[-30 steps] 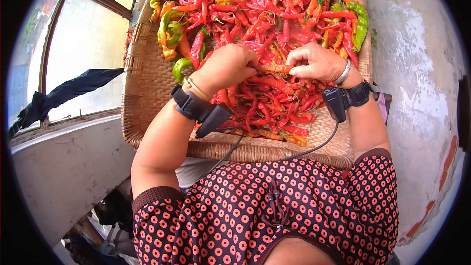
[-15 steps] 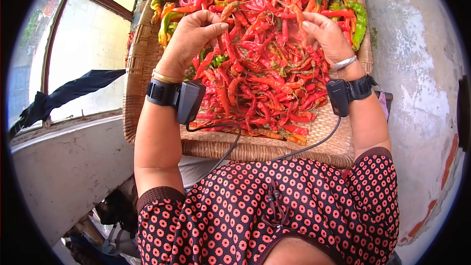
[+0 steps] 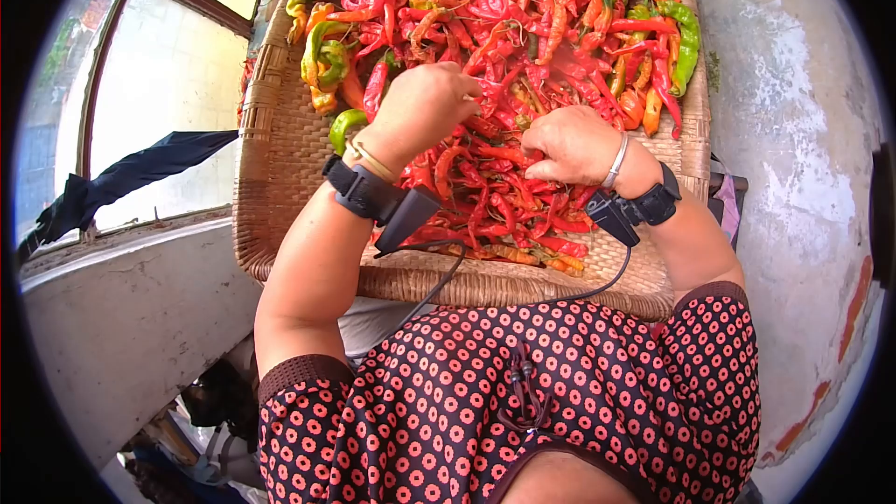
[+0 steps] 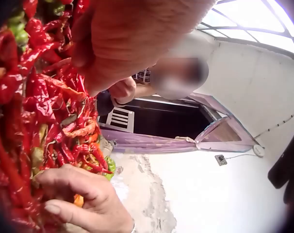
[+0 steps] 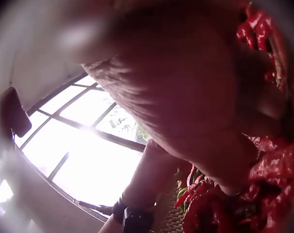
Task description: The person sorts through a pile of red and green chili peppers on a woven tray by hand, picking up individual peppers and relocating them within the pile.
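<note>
Peppers (image 3: 504, 51) showing mostly red, upper centre; long pepper (image 3: 689, 47) showing bright green, upper right. Basket (image 3: 275, 187) showing tan weave. Shirt (image 3: 560, 373), bottom centre, showing coral rings on near-black. Wrist straps (image 3: 353, 190) showing black.

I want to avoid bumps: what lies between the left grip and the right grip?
Red peppers lie between the left grip and the right grip, as the head view shows.
</note>
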{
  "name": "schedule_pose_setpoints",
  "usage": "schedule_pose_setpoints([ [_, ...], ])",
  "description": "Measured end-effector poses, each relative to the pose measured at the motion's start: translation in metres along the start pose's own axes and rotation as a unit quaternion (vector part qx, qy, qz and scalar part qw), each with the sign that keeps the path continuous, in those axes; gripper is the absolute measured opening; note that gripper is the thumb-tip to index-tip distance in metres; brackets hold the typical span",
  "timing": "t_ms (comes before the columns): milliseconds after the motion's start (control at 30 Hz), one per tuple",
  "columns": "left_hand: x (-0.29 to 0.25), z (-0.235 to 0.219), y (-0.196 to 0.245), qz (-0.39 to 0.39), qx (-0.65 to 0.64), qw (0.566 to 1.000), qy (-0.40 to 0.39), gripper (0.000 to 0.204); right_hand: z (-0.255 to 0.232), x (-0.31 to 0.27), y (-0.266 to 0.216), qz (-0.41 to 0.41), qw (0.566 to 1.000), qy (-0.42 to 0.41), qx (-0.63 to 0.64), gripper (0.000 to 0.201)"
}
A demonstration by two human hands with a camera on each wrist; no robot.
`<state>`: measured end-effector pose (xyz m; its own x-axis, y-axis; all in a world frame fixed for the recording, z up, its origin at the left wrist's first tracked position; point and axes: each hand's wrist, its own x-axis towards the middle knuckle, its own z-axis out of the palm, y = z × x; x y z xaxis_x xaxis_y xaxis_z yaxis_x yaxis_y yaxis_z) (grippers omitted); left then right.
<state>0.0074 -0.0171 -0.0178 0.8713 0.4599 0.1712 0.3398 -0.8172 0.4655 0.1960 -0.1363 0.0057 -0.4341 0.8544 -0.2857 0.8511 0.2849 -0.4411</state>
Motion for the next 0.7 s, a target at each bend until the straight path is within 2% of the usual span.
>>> schedule_pose_setpoints([
  [67, -0.004, 0.011, 0.007, 0.017, 0.083, 0.994, -0.072, 0.015, 0.005, 0.001, -0.007, 0.012, 0.995, -0.025, -0.098, 0.026],
  [100, -0.004, 0.013, 0.01, 0.021, 0.107, 0.989, -0.103, 0.016, 0.009, 0.001, -0.008, 0.011, 0.995, -0.025, -0.098, 0.026],
  [200, -0.003, 0.02, 0.012, 0.016, 0.137, 0.985, -0.1, 0.015, 0.017, 0.0, -0.01, 0.009, 0.987, 0.057, -0.152, 0.026],
  [433, -0.001, 0.015, 0.007, 0.042, 0.129, 0.988, -0.076, 0.011, 0.019, 0.002, -0.001, 0.053, 0.983, 0.055, -0.165, 0.014],
  [533, 0.001, 0.002, -0.003, 0.057, -0.118, 0.991, -0.002, 0.008, 0.011, 0.001, 0.008, 0.062, 0.987, 0.019, -0.147, 0.013],
  [567, 0.0, -0.005, -0.003, -0.04, -0.191, 0.98, -0.037, 0.007, 0.006, -0.002, 0.013, 0.054, 0.994, 0.027, -0.089, 0.011],
  [600, 0.0, -0.012, -0.005, -0.1, -0.247, 0.963, -0.038, 0.005, 0.0, -0.003, 0.016, 0.044, 0.998, 0.036, -0.031, 0.01],
  [633, 0.0, -0.018, -0.007, -0.16, -0.301, 0.939, -0.038, 0.005, -0.007, -0.003, 0.016, 0.044, 0.998, 0.036, -0.031, 0.01],
  [667, 0.0, -0.025, -0.008, -0.16, -0.399, 0.903, 0.008, 0.01, -0.015, -0.004, 0.016, 0.049, 0.997, 0.026, 0.057, 0.01],
  [700, 0.002, -0.03, -0.013, -0.187, -0.42, 0.887, 0.041, 0.009, -0.02, -0.005, 0.018, 0.054, 0.988, 0.016, 0.144, 0.011],
])
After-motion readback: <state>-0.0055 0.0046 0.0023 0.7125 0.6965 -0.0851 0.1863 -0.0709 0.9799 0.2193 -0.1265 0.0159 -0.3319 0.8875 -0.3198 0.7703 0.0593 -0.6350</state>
